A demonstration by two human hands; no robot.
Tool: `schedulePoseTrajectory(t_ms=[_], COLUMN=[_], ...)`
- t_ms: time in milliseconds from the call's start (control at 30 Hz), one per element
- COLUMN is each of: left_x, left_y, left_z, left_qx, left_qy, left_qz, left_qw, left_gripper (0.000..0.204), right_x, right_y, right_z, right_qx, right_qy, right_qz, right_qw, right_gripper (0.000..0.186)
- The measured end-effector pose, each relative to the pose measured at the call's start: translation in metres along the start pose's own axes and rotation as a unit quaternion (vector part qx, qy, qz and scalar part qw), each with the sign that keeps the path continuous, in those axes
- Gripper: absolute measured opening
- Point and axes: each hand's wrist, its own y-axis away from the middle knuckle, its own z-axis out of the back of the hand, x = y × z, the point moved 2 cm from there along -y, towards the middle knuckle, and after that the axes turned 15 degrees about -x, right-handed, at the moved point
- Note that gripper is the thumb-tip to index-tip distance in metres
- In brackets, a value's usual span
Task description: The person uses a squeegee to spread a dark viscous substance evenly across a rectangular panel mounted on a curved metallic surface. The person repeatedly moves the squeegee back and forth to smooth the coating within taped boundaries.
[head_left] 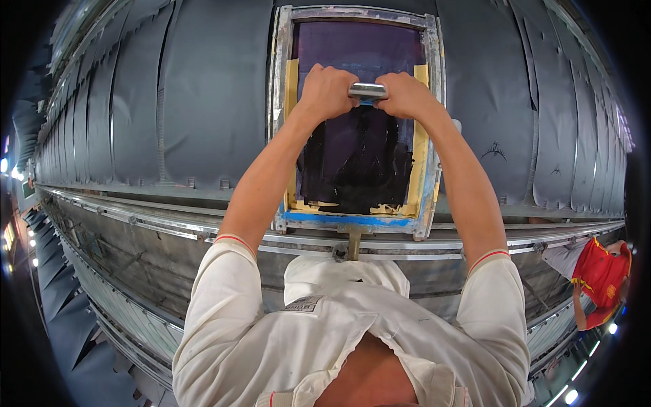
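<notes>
Both my arms reach forward over a screen printing frame with a metal rim. My left hand and my right hand are closed around the two ends of a squeegee, whose silvery handle shows between them. The squeegee stands over the upper half of the dark purple mesh; its lower edge is mostly hidden. Wet black ink covers the mesh on my side of it. Yellowish tape lines the mesh edges, and blue tape runs along the near rim.
Dark grey sheets lie in a row on the long table to the left, and more sheets to the right. A metal rail runs along the table's near edge. A person in red is at the far right.
</notes>
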Motion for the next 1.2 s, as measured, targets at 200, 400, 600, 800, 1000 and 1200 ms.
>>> schedulePoseTrajectory(t_ms=[200, 400, 600, 800, 1000, 1200], left_x=[-0.041, -0.061, -0.023, -0.016, -0.07, -0.1], left_y=[0.073, 0.114, 0.049, 0.007, 0.148, 0.214], left_z=[-0.009, 0.014, 0.022, 0.036, -0.007, 0.001], left_qx=[-0.03, -0.001, -0.031, 0.02, -0.134, -0.179], left_qy=[-0.008, 0.04, 0.004, 0.023, 0.003, 0.026], left_qz=[-0.037, -0.03, -0.018, 0.025, -0.051, -0.015], left_qw=[0.999, 0.999, 0.999, 0.999, 0.99, 0.983], left_gripper=[0.017, 0.015, 0.019, 0.019, 0.052, 0.05], right_x=[0.009, 0.017, -0.096, -0.116, -0.128, -0.104], right_y=[0.079, 0.132, 0.115, 0.103, 0.121, 0.134], right_z=[-0.018, -0.008, 0.007, -0.021, -0.014, -0.021], right_qx=[-0.015, -0.074, -0.413, -0.34, -0.342, -0.354], right_qy=[-0.01, -0.125, -0.096, -0.263, -0.326, -0.417], right_qz=[0.016, 0.023, -0.246, -0.355, -0.365, -0.349], right_qw=[1.0, 0.989, 0.872, 0.83, 0.802, 0.761], right_gripper=[0.017, 0.05, 0.043, 0.032, 0.028, 0.018])
